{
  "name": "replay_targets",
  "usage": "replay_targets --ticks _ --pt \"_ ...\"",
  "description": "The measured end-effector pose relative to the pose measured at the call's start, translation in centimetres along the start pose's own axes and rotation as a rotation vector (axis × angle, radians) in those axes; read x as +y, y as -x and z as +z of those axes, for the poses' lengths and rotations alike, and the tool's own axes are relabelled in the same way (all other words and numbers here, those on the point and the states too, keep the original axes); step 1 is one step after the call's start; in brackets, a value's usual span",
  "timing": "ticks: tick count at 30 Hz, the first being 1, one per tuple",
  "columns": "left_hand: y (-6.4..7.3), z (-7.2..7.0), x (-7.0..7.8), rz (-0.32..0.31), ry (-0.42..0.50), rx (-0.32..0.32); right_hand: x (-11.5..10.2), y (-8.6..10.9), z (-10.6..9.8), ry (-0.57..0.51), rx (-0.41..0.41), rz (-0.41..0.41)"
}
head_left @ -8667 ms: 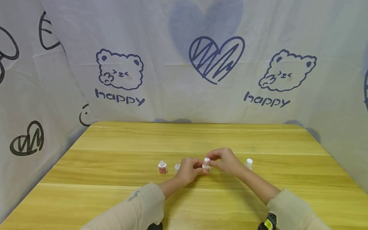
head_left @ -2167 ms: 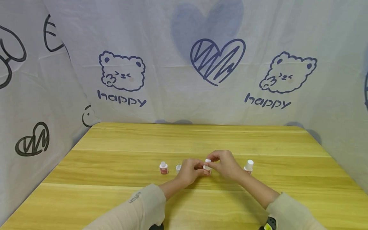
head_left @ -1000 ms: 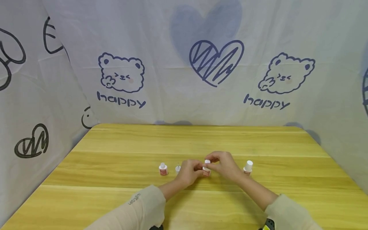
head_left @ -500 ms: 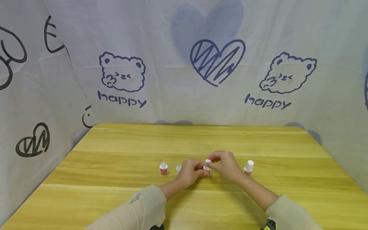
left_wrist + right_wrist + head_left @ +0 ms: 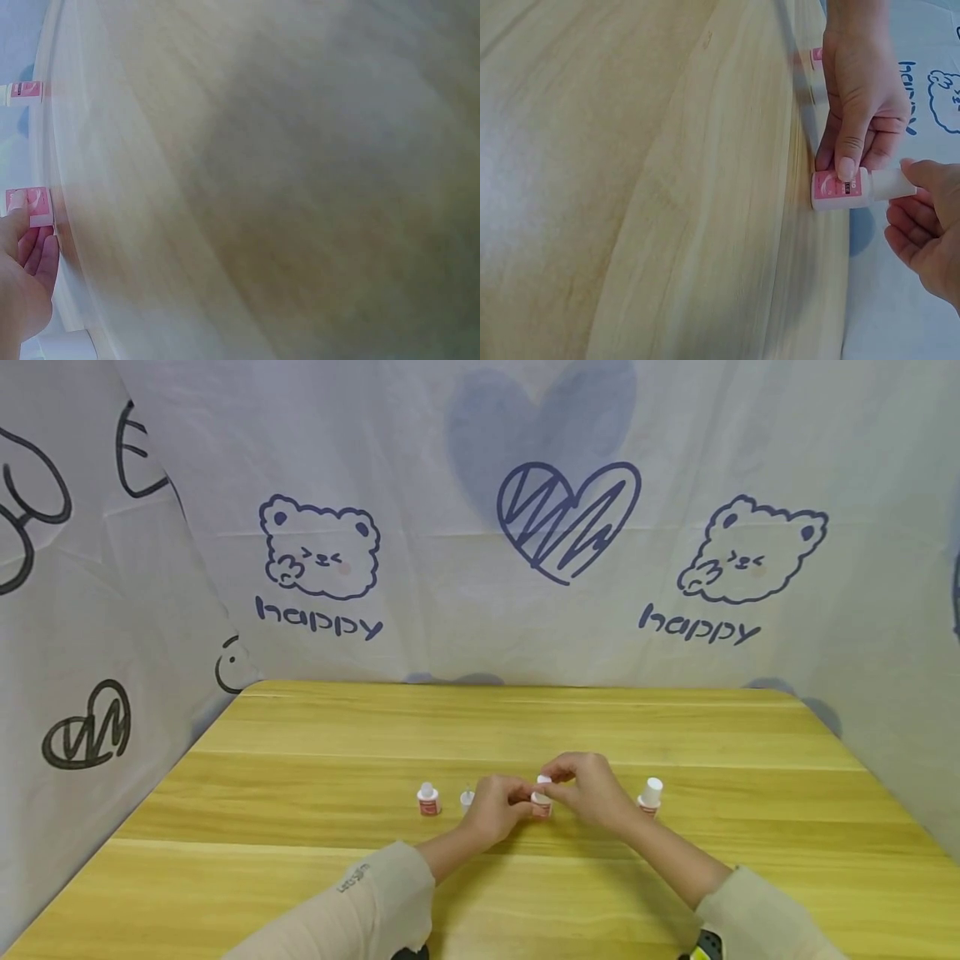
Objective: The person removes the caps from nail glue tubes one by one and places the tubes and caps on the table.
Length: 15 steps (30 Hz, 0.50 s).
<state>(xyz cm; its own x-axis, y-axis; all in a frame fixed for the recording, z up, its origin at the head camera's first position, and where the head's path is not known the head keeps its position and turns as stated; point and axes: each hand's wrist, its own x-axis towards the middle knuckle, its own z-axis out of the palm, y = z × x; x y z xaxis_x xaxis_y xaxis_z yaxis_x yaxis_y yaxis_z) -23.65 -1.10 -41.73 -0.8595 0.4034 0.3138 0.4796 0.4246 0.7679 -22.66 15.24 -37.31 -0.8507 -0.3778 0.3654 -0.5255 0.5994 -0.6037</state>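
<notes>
My left hand point(image 5: 491, 810) holds a small white bottle with a pink label point(image 5: 829, 189), its thumb lying across the label. On the bottle's neck end is a white cap point(image 5: 889, 184), pinched between the thumb and fingers of my right hand point(image 5: 592, 787). The bottle stands upright, its base close to the tabletop. Left of my left hand stands a similar bottle point(image 5: 429, 802) with a pale narrow top. Between them, a white piece with a thin pin sticking up point(image 5: 467, 797) is partly hidden by the left hand.
Right of the hands, a bottle with a white cap point(image 5: 651, 793) stands partly behind the right forearm. The wooden table point(image 5: 337, 718) reaches back to a white cloth point(image 5: 450, 610) printed with bears and hearts. Another cloth hangs along the left side.
Both hands keep their hold on the bottle and cap, with hardly any movement. Compared with the oldest frame, more of the right-hand bottle shows beyond the right forearm.
</notes>
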Motion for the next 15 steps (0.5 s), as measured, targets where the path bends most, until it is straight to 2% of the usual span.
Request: replay_targets --ticks 15 --pt "0.05 -0.06 -0.03 0.000 -0.007 -0.009 0.14 0.06 -0.36 0.000 -0.078 -0.056"
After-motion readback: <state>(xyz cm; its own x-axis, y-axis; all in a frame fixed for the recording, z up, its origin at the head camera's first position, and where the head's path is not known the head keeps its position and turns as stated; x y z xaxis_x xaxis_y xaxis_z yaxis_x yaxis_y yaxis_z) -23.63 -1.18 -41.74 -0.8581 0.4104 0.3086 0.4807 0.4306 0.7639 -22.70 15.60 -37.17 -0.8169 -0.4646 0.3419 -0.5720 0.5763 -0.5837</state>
